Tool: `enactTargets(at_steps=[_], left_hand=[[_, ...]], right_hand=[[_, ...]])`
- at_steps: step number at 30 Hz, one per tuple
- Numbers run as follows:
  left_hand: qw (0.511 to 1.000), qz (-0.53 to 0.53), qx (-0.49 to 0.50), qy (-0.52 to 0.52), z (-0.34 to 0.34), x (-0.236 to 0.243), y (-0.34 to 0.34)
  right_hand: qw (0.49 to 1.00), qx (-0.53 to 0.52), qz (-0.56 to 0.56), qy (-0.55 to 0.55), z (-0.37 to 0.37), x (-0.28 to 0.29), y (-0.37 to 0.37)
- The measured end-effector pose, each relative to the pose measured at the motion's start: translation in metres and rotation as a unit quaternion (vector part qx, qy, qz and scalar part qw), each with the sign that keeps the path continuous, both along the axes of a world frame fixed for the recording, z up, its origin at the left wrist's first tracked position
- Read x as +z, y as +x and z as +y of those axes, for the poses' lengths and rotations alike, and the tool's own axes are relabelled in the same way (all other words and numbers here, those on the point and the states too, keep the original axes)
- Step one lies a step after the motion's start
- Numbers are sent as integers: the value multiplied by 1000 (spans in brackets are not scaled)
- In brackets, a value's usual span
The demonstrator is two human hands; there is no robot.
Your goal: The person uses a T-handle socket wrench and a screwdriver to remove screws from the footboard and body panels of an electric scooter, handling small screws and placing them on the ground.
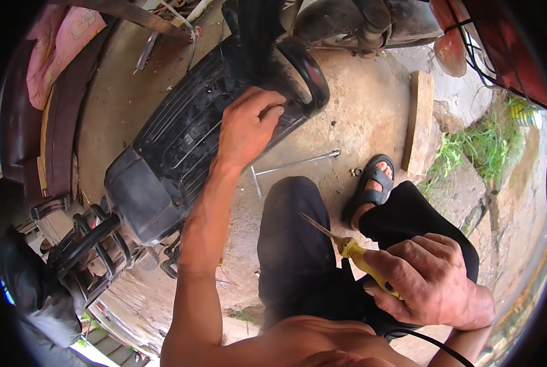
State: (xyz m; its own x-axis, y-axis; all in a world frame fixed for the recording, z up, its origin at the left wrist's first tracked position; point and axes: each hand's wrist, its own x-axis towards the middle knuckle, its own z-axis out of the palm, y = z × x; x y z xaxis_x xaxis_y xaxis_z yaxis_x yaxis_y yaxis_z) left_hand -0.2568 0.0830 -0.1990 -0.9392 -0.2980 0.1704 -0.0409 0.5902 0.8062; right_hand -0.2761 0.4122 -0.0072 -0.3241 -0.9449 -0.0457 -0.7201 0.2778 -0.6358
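While left hand (246, 125) presses black cover (181, 144), right hand (429, 281) grips screwdriver (347, 244).

Left hand (244, 125): your fingers rest on the motorbike panel (181, 147), up ahead and left.
Right hand (429, 278): low right, over your knee, holding the screwdriver (347, 244).
T-wrench (292, 165): on the ground between panel and sandal (371, 183).
Wooden block (420, 122): right of the sandal.
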Motion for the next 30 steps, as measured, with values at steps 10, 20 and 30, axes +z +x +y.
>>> enactTargets(at_steps=[10,20,30], left_hand=[[996,-54,-40,-62,4,-1,-17],[989,-118,-34,-78,4,7,-24],[994,-88,-27,-59,5,4,-19]], right_hand=[[1000,-21,-2,-8,15,-4,0],[999,-14,-5,-31,19,-4,-4],[1000,-11,-6,-17,24,-5,-4]])
